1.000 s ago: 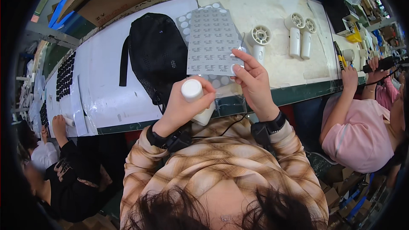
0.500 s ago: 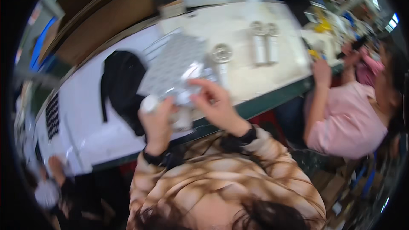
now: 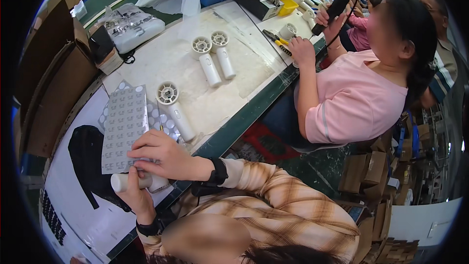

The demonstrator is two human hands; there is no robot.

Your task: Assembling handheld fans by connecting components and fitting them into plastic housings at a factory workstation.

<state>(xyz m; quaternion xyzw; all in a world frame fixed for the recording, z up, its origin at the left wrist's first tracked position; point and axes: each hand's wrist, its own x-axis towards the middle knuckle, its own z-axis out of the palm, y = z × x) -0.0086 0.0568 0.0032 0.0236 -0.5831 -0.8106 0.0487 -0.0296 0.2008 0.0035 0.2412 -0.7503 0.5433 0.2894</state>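
Note:
My left hand (image 3: pixel 136 198) is wrapped round a white handheld fan (image 3: pixel 121 183), of which the rounded handle end shows; the rest is partly behind my fingers. Over the lower edge of a grey sheet of small printed labels (image 3: pixel 124 127) my right hand (image 3: pixel 163 156) has its fingers bent together in a pinch close to the left thumb. Whatever lies between those fingertips is hidden. Beneath the sheet, another sheet with round silvery stickers (image 3: pixel 167 125) sticks out. Just beyond my right hand lies a white handheld fan (image 3: pixel 181 123) with a round grille.
Two more white fans (image 3: pixel 210 71) lie farther back on the table (image 3: pixel 254 85). A black cloth item (image 3: pixel 90 161) is left of the sheets. Cardboard boxes (image 3: pixel 58 83) line the left. A co-worker in pink (image 3: pixel 351 98) sits at right, holding a black tool (image 3: pixel 337 10), near yellow-handled pliers (image 3: pixel 278 43).
The view has swung to the right, so the table things appear farther left. My right hand has come from apart to close beside the left hand, over the label sheet.

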